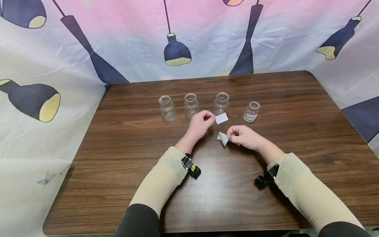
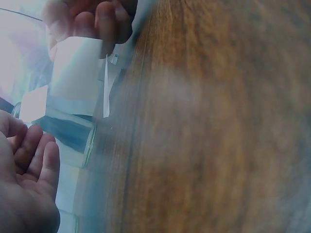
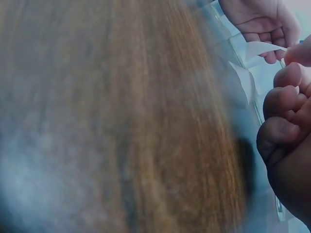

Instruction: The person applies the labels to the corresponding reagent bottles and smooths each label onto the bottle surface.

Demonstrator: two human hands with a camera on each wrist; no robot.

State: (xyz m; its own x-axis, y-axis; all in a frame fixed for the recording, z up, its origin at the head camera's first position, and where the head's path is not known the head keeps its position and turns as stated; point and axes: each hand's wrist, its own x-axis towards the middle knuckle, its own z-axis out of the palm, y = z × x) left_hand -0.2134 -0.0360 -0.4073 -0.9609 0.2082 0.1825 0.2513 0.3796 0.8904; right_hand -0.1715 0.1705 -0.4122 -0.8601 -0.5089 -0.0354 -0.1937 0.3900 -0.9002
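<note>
My left hand (image 1: 200, 125) pinches the corner of a white rectangular label (image 1: 221, 118) between thumb and fingertips, just in front of the third glass jar (image 1: 221, 102). To its right, my right hand (image 1: 243, 136) pinches a folded greyish-white piece of paper (image 1: 223, 138) above the table. In the left wrist view the label (image 2: 35, 104) stands out from the fingertips of the left hand (image 2: 30, 174), apart from the paper (image 2: 77, 68) in the other hand. Curled fingers of the right hand (image 3: 289, 121) show in the right wrist view.
Two more open glass jars (image 1: 167, 109) (image 1: 191, 106) stand in the row at the left. A smaller jar (image 1: 251, 112) with a written label stands at the right. The brown wooden table (image 1: 118, 138) reaches a patterned cloth (image 1: 142, 62) behind it.
</note>
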